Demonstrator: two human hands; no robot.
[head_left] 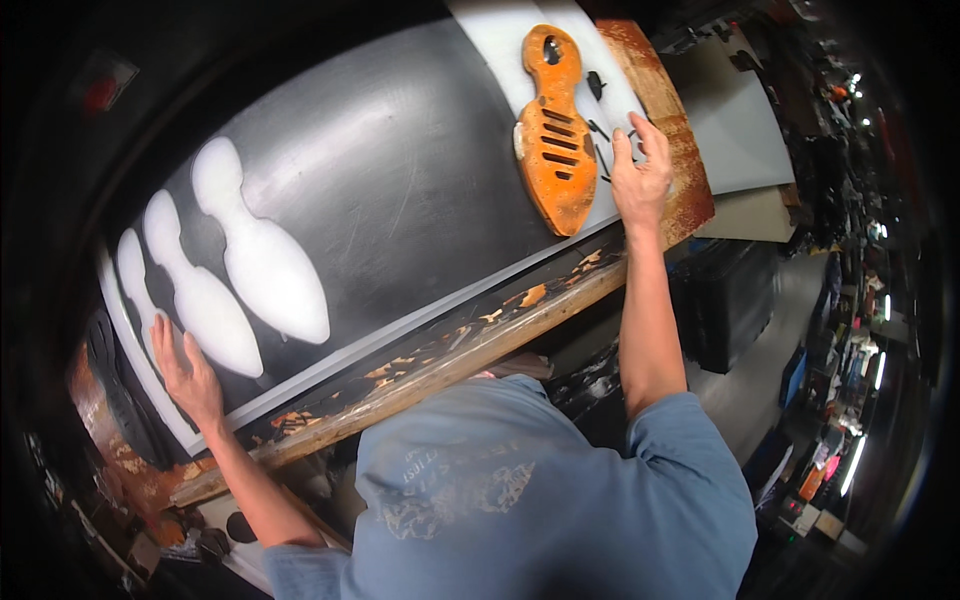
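Note:
A large black sheet point(400, 150) covers most of the white board. At its left end are several sole-shaped cutouts point(275, 270), through which white shows. My left hand point(188, 378) lies with outstretched fingers over the sheet's left end, touching around the leftmost cutout point(132, 262). An orange sole-shaped cutting die point(560, 140) with slots rests at the sheet's right end, partly over the bare white board point(500, 40). Just right of the die, my right hand point(643, 180) hovers or rests at small black scraps point(602, 165), its thumb and fingers apart; I cannot make out anything held.
A worn wooden bench edge point(440, 375) runs along the front. Black sole-shaped pieces point(115, 390) lie beyond the board's left end. To the right are a grey panel point(730, 130), a dark box point(725, 310) and cluttered shelves point(830, 430).

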